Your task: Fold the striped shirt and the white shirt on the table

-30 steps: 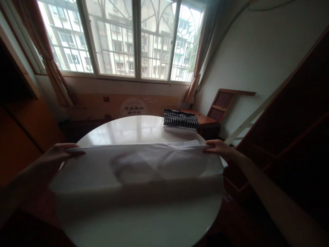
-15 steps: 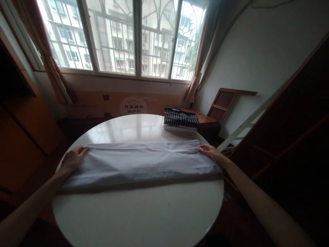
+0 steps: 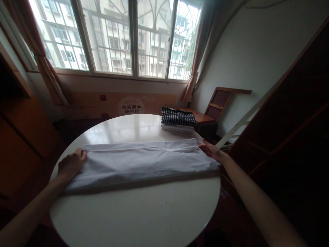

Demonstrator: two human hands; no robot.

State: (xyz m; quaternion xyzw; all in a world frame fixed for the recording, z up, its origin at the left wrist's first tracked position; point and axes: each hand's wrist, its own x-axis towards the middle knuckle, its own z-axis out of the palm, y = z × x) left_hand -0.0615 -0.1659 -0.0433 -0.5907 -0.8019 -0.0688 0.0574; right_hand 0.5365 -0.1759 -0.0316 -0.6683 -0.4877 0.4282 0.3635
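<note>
A long, folded piece of white cloth (image 3: pixel 144 159) lies across the round white table (image 3: pixel 133 209), with a crease running along its far side. Whether it is a garment or a sheet I cannot tell. My left hand (image 3: pixel 73 163) is closed on the cloth's left end, its fingers bent around the far corner. At the opposite end, my right hand (image 3: pixel 212 151) touches the cloth with its fingers, the thumb raised apart from them. Part of the right fingertips is hidden by the fabric.
A folded black-and-white striped cloth (image 3: pixel 177 116) rests on folded white fabric (image 3: pixel 177 128) at the table's far right. Behind it stand a wooden chair (image 3: pixel 218 103) and a pale ladder-like frame (image 3: pixel 236 127). A printed cardboard panel (image 3: pixel 151 103) leans below the window.
My right thumb has lifted away from its fingers, loosening the pinch on the cloth. My left hand still grips the left end. The view has shifted slightly, and the cloth lies nearly unchanged.
</note>
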